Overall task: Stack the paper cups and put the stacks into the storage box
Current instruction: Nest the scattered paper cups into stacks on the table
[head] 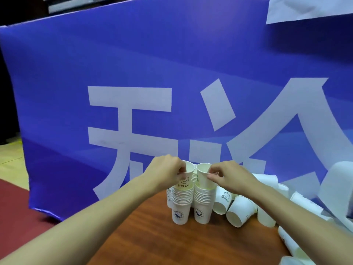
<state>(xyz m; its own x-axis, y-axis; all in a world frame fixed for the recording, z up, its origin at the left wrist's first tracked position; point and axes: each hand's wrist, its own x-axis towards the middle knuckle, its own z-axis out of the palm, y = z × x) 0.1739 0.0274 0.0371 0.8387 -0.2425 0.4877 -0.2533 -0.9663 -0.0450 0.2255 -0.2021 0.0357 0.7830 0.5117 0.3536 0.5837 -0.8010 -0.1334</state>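
Your left hand (168,169) pinched the rim of the HELLO cup (186,177), fingers curled over its near-left edge; that cup sat as the top piece of the left stack (181,199). Your right hand (229,176) pinched the rim of the top cup (202,175) on the right stack (203,199), thumb and forefinger on its right edge. Both stacks stood upright on the brown counter (172,243), side by side and touching or nearly so, each with a whale-logo cup at the bottom. Another cup (168,197) showed partly behind the left stack, mostly hidden. Loose cups (238,212) lay on their sides just right of the right stack, mouths toward you, with more white cups scattered further right along the counter edge. A big white object (336,188) sat at far right; you couldn't tell what it was. A blue banner (133,73) with large white characters filled the background behind the counter.
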